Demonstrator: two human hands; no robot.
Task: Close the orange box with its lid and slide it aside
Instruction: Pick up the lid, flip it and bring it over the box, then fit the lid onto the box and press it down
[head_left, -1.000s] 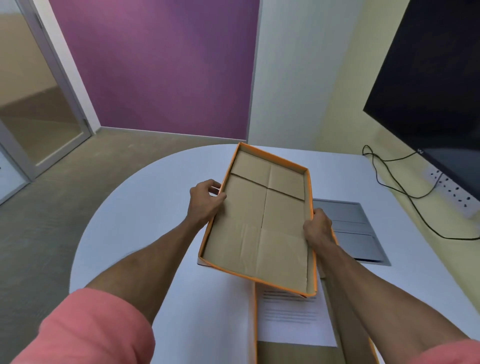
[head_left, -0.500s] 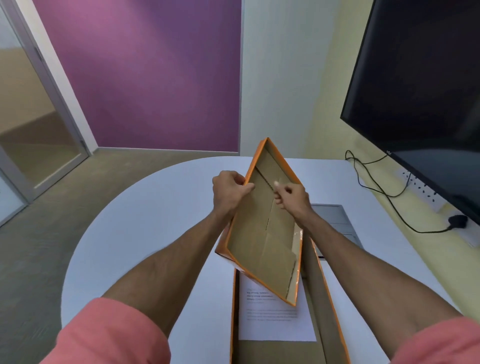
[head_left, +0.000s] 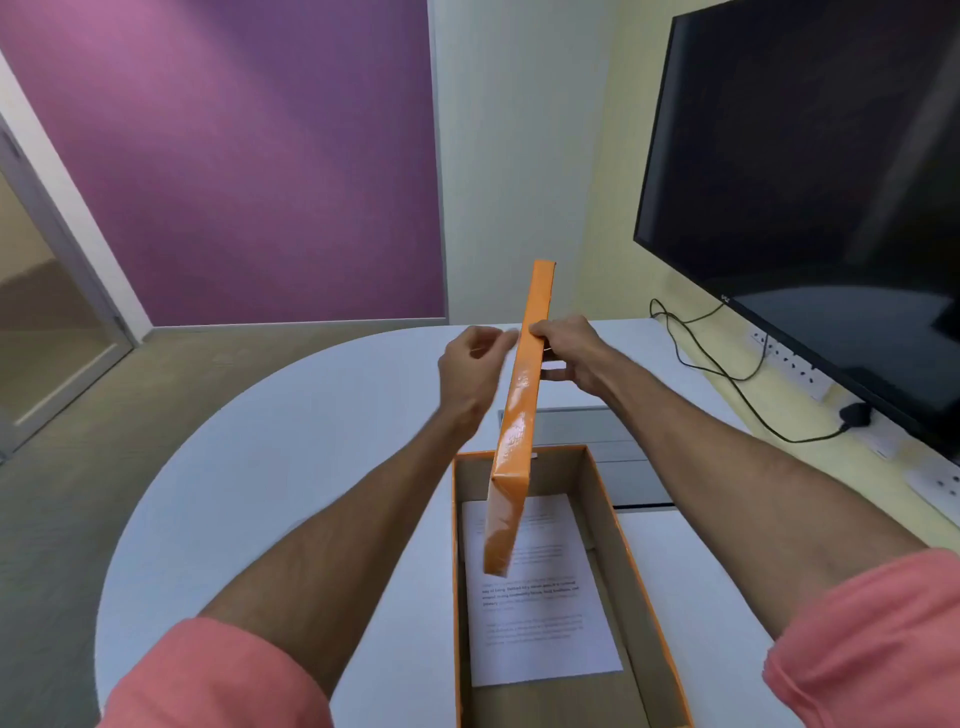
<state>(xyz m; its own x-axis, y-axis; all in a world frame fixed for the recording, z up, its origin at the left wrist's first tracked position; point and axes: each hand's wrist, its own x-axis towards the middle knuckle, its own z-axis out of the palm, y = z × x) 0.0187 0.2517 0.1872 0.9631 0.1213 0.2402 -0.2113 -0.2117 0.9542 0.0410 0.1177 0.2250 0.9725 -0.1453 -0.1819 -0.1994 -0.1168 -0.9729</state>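
Orange lid up on edge, in the air over the open orange box on the white table. Right hand pinches its upper part; left hand loosely curled beside it, contact unclear. Box holds a printed sheet. Monitor and cable at right.

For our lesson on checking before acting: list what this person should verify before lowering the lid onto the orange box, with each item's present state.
1. Lid held: ok, right hand grips it; whether the left hand touches it, cannot tell.
2. Lid's hollow side facing down: not ok, it stands on edge.
3. Orange box open: ok.
4. Paper sheet lying flat inside: ok.
5. Lid lined up with the box rim: not ok, it is tilted above.
6. Table has room to slide: ok, on the left.
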